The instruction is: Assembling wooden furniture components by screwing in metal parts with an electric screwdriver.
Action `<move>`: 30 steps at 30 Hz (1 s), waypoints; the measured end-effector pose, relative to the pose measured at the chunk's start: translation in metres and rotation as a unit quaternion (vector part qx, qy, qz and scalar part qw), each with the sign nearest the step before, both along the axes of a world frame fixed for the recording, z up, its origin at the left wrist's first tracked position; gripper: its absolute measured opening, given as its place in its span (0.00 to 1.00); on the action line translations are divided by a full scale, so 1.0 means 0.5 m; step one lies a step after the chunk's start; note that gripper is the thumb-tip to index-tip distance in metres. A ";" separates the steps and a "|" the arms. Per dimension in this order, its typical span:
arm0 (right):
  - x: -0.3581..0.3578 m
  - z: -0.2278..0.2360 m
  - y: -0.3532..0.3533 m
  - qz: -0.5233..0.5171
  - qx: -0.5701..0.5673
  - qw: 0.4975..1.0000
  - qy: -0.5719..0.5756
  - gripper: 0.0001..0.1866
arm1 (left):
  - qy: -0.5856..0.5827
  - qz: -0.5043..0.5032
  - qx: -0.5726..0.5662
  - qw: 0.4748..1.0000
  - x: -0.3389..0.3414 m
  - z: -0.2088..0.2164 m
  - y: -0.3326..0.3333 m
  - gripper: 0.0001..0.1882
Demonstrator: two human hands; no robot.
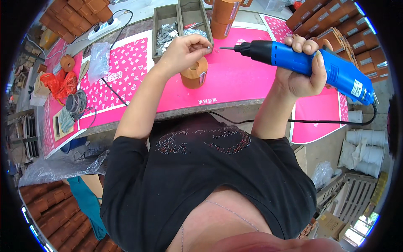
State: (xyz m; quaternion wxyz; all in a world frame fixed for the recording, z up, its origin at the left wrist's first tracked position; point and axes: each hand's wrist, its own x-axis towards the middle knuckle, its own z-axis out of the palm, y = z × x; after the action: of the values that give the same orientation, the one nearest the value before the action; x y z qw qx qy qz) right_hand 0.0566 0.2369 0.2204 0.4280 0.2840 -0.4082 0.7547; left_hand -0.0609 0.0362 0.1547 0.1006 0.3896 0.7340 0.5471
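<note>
My right hand is wrapped round a blue electric screwdriver with a black nose; its bit points left, toward my other hand. My left hand is closed in a pinch, and a tiny shiny metal piece shows at the fingertips, too small to make out fully. Just below that hand, a round brown wooden container stands on the pink sheet, with a metal plate on its side. My left hand partly covers its top.
A divided box behind my left hand holds silver metal fittings and small bits. Orange-brown containers are stacked beside it, with more at the right. The screwdriver's black cord crosses before the table edge. A red plastic bag lies left.
</note>
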 end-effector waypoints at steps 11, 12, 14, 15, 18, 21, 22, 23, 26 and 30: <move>-0.010 -0.013 -0.026 0.049 0.037 0.998 -0.005 0.23 | -0.042 -0.023 0.092 0.995 0.057 -0.005 -0.050 0.05; -0.010 -0.012 -0.027 0.056 0.044 0.997 0.000 0.24 | -0.029 -0.022 0.087 0.996 0.058 -0.006 -0.052 0.06; -0.013 -0.008 -0.038 0.076 0.045 0.996 0.024 0.25 | -0.033 -0.028 0.059 0.997 0.063 0.006 -0.055 0.06; -0.014 -0.007 -0.042 0.088 0.046 0.994 0.035 0.26 | -0.035 -0.030 0.045 0.998 0.066 0.008 -0.056 0.06; -0.013 -0.007 -0.043 0.104 0.101 0.988 0.042 0.28 | -0.019 -0.035 0.070 0.997 0.068 -0.003 -0.056 0.04; -0.004 -0.007 -0.052 0.148 0.114 0.982 0.038 0.30 | -0.011 -0.075 0.072 0.995 0.064 -0.014 -0.059 0.04; 0.000 -0.008 -0.053 0.151 0.123 0.980 0.035 0.31 | -0.004 -0.084 0.068 0.994 0.065 -0.017 -0.060 0.04; 0.007 -0.010 -0.052 0.154 0.132 0.979 0.032 0.31 | 0.004 -0.093 0.064 0.994 0.066 -0.019 -0.058 0.04; 0.017 -0.017 -0.050 0.157 0.164 0.974 0.019 0.34 | 0.005 -0.118 0.051 0.992 0.070 -0.034 -0.056 0.02; 0.015 -0.035 -0.049 0.196 0.165 0.967 0.002 0.42 | -0.064 -0.127 -0.006 0.990 0.087 -0.043 -0.058 0.02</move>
State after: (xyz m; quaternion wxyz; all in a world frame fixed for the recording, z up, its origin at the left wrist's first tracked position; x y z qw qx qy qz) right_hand 0.0641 0.2126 0.2031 0.2199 0.4271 -0.4626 0.7451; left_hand -0.0176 0.0073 0.1333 0.2187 0.4432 0.6739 0.5491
